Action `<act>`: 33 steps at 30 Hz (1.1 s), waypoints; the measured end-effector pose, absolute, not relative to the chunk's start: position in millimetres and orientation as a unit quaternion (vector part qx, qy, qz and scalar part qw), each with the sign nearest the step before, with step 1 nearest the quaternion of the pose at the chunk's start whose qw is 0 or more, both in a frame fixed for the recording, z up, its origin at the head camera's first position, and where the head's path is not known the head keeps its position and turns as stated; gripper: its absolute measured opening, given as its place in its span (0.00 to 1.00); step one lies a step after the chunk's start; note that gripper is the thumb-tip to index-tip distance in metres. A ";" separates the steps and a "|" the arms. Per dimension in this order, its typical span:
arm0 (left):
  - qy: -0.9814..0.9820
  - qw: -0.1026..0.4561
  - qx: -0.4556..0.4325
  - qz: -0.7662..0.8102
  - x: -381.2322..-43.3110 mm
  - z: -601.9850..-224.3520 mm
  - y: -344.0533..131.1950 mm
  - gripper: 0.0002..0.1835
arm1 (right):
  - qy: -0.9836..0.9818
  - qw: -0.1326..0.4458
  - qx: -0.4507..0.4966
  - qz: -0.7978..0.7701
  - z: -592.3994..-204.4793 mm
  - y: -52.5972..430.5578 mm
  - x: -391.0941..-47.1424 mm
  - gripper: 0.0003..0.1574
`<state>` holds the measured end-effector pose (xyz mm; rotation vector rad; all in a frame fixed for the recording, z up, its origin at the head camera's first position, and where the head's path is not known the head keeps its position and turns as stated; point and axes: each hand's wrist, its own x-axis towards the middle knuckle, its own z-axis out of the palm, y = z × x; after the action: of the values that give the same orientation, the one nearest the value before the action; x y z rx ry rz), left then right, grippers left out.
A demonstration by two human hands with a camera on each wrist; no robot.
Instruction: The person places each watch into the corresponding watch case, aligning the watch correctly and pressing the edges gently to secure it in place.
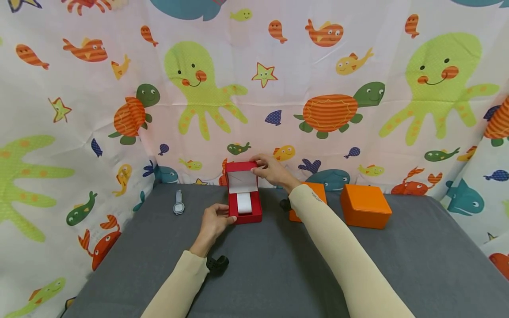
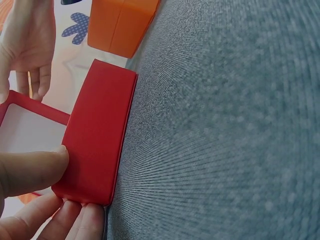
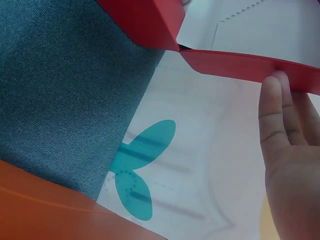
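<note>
A red watch box (image 1: pixel 250 218) stands on the table with its lid (image 1: pixel 238 166) raised, showing a white lining. Inside it sits a white cushion (image 1: pixel 244 203). My left hand (image 1: pixel 214 223) grips the box's front left corner; in the left wrist view the thumb (image 2: pixel 35 170) lies on the front wall and the fingers are on the side. At the lid's upper right edge, my right hand (image 1: pixel 274 171) holds on, its thumb towards the inside. The right wrist view has its fingertips (image 3: pixel 272 87) against the lid's red outer edge.
A watch with a pale strap (image 1: pixel 179 207) lies on the grey table (image 1: pixel 254 274), left of the box. To the right are two orange boxes, one partly behind the right forearm (image 1: pixel 318 190) and one beyond it (image 1: pixel 366 205). A patterned curtain (image 1: pixel 254 110) hangs behind.
</note>
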<state>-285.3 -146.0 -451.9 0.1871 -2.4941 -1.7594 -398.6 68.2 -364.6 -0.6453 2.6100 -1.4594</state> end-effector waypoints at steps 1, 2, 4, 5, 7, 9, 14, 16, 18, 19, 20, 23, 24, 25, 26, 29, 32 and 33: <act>-0.815 0.041 0.061 -0.575 -285.4 -452.0 -145.8 0.21 | 0.853 0.041 -0.211 -0.476 -364.7 68.3 -398.8 0.25; -0.815 0.041 0.061 -0.575 -285.4 -452.2 -145.6 0.21 | 0.852 0.041 -0.211 -0.477 -364.7 68.4 -398.9 0.25; -0.815 0.040 0.060 -0.575 -285.6 -452.3 -145.5 0.22 | 0.853 0.042 -0.209 -0.476 -364.7 68.6 -399.1 0.25; -0.815 0.040 0.060 -0.576 -285.6 -452.3 -145.4 0.22 | 0.854 0.043 -0.207 -0.476 -364.7 68.6 -399.0 0.25; -0.814 0.039 0.058 -0.576 -286.1 -452.4 -145.5 0.22 | 0.855 0.045 -0.204 -0.474 -364.4 68.6 -398.8 0.26; -0.816 0.038 0.059 -0.574 -286.4 -452.0 -145.7 0.21 | 0.857 0.046 -0.201 -0.472 -363.7 68.7 -398.0 0.26; -0.822 0.039 0.060 -0.565 -287.0 -450.4 -147.0 0.21 | 0.858 0.046 -0.208 -0.467 -362.6 68.6 -396.2 0.31; -0.823 0.041 0.058 -0.563 -287.0 -449.6 -147.3 0.21 | 0.859 0.041 -0.208 -0.466 -362.8 68.4 -394.8 0.33; -0.825 0.041 0.055 -0.562 -287.2 -449.5 -147.2 0.22 | 0.859 0.035 -0.201 -0.469 -363.6 69.1 -392.7 0.37; -0.825 0.042 0.055 -0.560 -287.0 -449.3 -147.3 0.22 | 0.859 0.031 -0.198 -0.472 -364.3 69.5 -391.4 0.38; -0.826 0.041 0.056 -0.559 -286.7 -449.0 -147.2 0.22 | 0.858 0.028 -0.194 -0.475 -364.9 69.8 -389.5 0.39; -0.830 0.034 0.056 -0.553 -286.2 -448.1 -147.7 0.22 | 0.859 0.017 -0.181 -0.479 -368.5 71.0 -383.1 0.42; -0.832 0.030 0.055 -0.551 -286.0 -447.5 -148.1 0.22 | 0.859 0.017 -0.176 -0.480 -370.2 71.0 -380.6 0.43; -0.835 0.027 0.053 -0.548 -285.8 -446.5 -148.6 0.22 | 0.860 0.017 -0.169 -0.480 -372.2 70.6 -377.9 0.44; -0.837 0.023 0.052 -0.544 -285.8 -445.5 -149.4 0.22 | 0.862 0.016 -0.164 -0.479 -374.2 70.2 -375.3 0.44; -0.845 0.020 0.048 -0.532 -286.4 -441.0 -153.4 0.23 | 0.867 0.018 -0.149 -0.474 -381.4 67.2 -367.4 0.44; -0.853 0.023 0.047 -0.520 -288.2 -436.4 -161.2 0.25 | 0.870 0.015 -0.140 -0.473 -387.2 63.4 -358.7 0.41; -0.855 0.025 0.043 -0.515 -289.0 -435.2 -164.6 0.25 | 0.871 0.013 -0.136 -0.473 -388.9 62.6 -355.7 0.40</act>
<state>-289.0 -164.6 -435.2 0.1344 -2.6462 -1.5942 -355.7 62.6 -388.9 -0.4227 2.7126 -1.4736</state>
